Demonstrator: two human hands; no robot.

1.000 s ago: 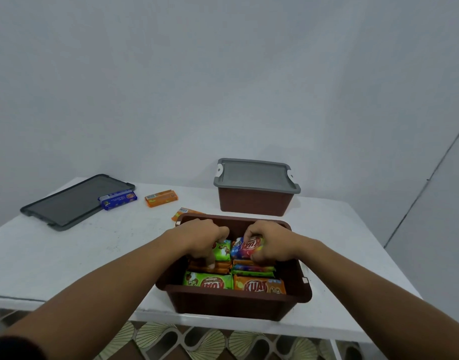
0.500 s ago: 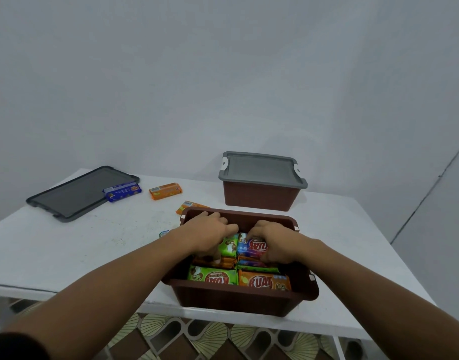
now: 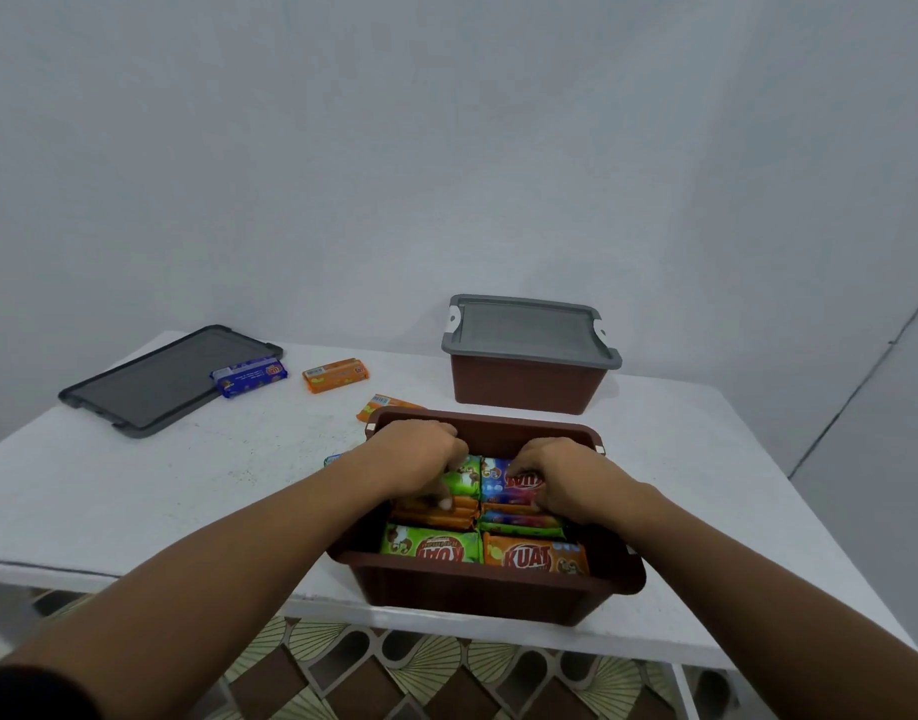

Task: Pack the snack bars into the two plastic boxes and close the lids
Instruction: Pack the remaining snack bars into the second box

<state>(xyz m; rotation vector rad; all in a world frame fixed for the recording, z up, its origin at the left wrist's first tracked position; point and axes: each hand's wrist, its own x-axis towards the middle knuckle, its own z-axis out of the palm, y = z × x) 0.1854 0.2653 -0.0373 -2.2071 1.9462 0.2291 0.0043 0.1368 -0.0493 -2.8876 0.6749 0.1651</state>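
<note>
Both hands are down in the open brown box point(image 3: 498, 589) at the near edge of the table point(image 3: 134, 485). The left hand point(image 3: 415, 454) curls fingers and thumb round a green bar point(image 3: 464, 478), and the right hand point(image 3: 560, 470) grips the blue bar point(image 3: 508, 480) touching it (both bars lie atop stacked bars). The second box point(image 3: 529, 389) stands behind with its grey lid point(image 3: 529, 324) on; a loose lid point(image 3: 150, 381) lies far left with a navy bar point(image 3: 250, 375) on its edge, an orange bar point(image 3: 336, 375) nearby, and a second orange bar point(image 3: 381, 405) partly hidden behind the open box's far corner.
</note>
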